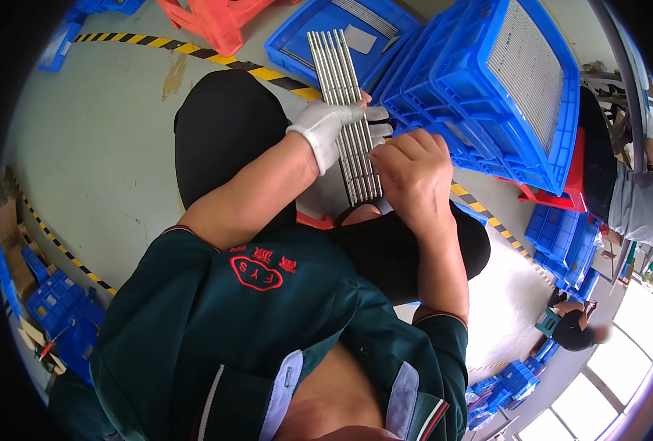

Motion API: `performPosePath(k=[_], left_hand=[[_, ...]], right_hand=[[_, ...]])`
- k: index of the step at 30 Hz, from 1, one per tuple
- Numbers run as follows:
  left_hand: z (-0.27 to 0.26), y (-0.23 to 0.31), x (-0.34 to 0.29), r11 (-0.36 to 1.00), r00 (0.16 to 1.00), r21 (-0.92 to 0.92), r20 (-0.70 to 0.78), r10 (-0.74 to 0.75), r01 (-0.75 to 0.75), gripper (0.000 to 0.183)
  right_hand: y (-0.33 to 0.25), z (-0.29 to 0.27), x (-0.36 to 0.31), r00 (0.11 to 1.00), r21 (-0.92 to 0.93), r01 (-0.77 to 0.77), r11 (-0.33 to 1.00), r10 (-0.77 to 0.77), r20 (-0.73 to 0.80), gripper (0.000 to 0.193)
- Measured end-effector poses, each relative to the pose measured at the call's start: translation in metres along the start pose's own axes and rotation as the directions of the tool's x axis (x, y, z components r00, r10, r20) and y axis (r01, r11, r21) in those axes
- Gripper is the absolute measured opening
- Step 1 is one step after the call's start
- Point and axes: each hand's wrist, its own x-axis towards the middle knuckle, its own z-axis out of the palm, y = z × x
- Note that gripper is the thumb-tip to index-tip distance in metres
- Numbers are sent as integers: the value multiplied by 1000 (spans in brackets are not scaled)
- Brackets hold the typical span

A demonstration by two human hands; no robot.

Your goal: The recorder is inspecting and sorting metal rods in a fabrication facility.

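Note:
A flat row of several shiny metal rods (334, 66) lies across my left hand (323, 126), held side by side over my lap. A white glove covers most of that hand, with bare fingertips showing, and its grip is closed around the middle of the rods. My right hand (417, 176) is bare and closed, its fingers curled in at the right edge of the row near the lower end. Its fingertips seem to touch the outermost rod; whether they pinch anything is hidden.
Ahead lies a blue tray (286, 45) with some rods and a white paper. To the right, a blue crate (444, 81) packed with rods rests on a red stool (578, 165). Another red stool (212, 22) stands far left. Striped tape (172, 45) crosses the floor. Other people are at right.

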Motion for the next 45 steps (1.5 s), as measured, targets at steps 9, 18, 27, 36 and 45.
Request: performPosePath(k=[9,18,27,36,45], left_hand=[[2,1,-2,999,999,-3,-8,-46,46,22],[0,-1,-1,999,999,-29,2,-38,38,21],[6,3,-9,994,998,-89,27,-59,61,21],[6,3,-6,997,1000,-74,16,-22,24,21],[5,3,-7,998,999,-58,34,-7,9,20]], right_hand=[[1,1,-4,1000,35,-30,999,30,-5,12],[3,5,-6,1000,17,-2,1000,2,27,12],[2,10,-6,999,-20,48,999,-49,-6,10],[6,12,-9,988,242,-136,961,149,-39,10],[3,6,-4,999,109,-41,993,44,-28,10]])
